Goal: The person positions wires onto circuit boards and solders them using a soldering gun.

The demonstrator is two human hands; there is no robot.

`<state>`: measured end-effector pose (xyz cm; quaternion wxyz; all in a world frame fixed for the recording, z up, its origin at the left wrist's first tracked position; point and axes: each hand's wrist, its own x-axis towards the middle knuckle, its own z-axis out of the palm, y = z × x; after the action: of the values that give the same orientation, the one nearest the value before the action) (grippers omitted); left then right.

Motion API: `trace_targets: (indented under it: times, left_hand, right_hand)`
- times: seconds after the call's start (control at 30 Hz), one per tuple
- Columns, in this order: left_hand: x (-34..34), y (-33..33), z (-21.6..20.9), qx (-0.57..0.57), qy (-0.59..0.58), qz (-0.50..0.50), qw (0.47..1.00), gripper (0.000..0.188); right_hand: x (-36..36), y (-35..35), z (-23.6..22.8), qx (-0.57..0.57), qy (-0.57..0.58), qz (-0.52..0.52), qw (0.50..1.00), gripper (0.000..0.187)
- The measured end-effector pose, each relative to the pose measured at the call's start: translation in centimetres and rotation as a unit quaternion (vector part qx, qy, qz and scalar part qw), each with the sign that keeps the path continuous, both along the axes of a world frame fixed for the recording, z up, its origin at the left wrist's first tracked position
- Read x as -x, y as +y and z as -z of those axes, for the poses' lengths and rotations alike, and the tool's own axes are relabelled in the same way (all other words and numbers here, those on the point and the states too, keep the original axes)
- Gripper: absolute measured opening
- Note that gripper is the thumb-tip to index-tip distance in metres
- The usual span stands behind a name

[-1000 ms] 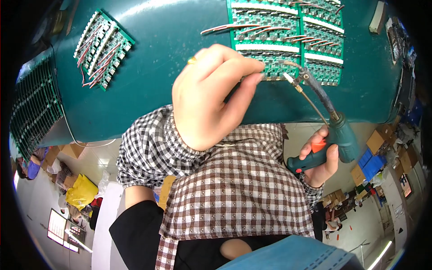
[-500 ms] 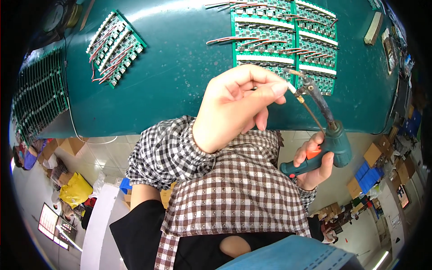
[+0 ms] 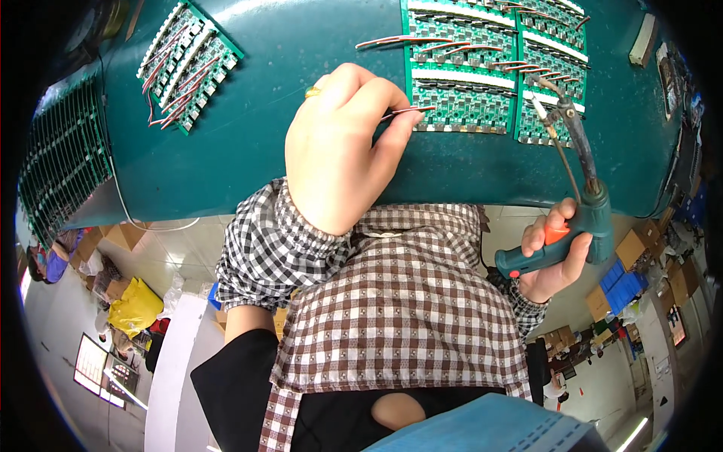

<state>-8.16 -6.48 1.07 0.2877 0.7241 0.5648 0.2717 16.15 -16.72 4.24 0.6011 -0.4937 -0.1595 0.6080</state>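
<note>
Thin red and black wires (image 3: 423,109) are pinched between the thumb and fingers of my left hand (image 3: 339,143), their ends pointing right over the front left edge of a green circuit board panel (image 3: 463,113). The back of this hand faces up, with a ring on one finger. My right hand (image 3: 553,275) grips the handle of a dark green soldering gun (image 3: 599,218) with an orange-red trigger. Its slim tip and a white-ended feed tube stand in front of the panel's right part, apart from the wires. More wires lie in rows across the panel.
A smaller board stack with wires (image 3: 188,68) lies at the left of the green table (image 3: 301,38). Farther left, several boards stand in a row (image 3: 64,151), beside a white cable (image 3: 120,192). A pale block (image 3: 642,39) lies at the far right.
My left hand has moved left, away from the soldering gun's tip, and turned its back upward; wires now show in its fingers. The gun has shifted right. The whole view has also shifted slightly.
</note>
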Motion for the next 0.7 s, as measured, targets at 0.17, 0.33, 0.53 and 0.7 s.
trace_targets:
  times: [0.17, 0.33, 0.53, 0.7]
  left_hand:
    - [0.1, 0.0, 0.8, -0.016, -0.021, -0.009, 1.000, 0.012]
    - [0.0, 0.1, 0.8, 0.009, -0.051, -0.005, 0.999, 0.011]
    - [-0.2, 0.3, 0.1, 0.018, -0.021, 0.011, 1.000, 0.009]
    - [-0.3, 0.3, 0.1, 0.020, -0.009, 0.015, 1.000, 0.009]
  right_hand:
    - [-0.2, 0.0, -0.1, 0.004, -0.023, -0.019, 1.000, 0.044]
    - [-0.4, -0.5, 0.3, 0.003, -0.008, 0.020, 1.000, 0.044]
    - [-0.4, -0.7, -0.1, 0.039, -0.059, -0.027, 0.997, 0.043]
    - [-0.1, -1.0, -0.1, 0.043, -0.089, -0.013, 0.995, 0.044]
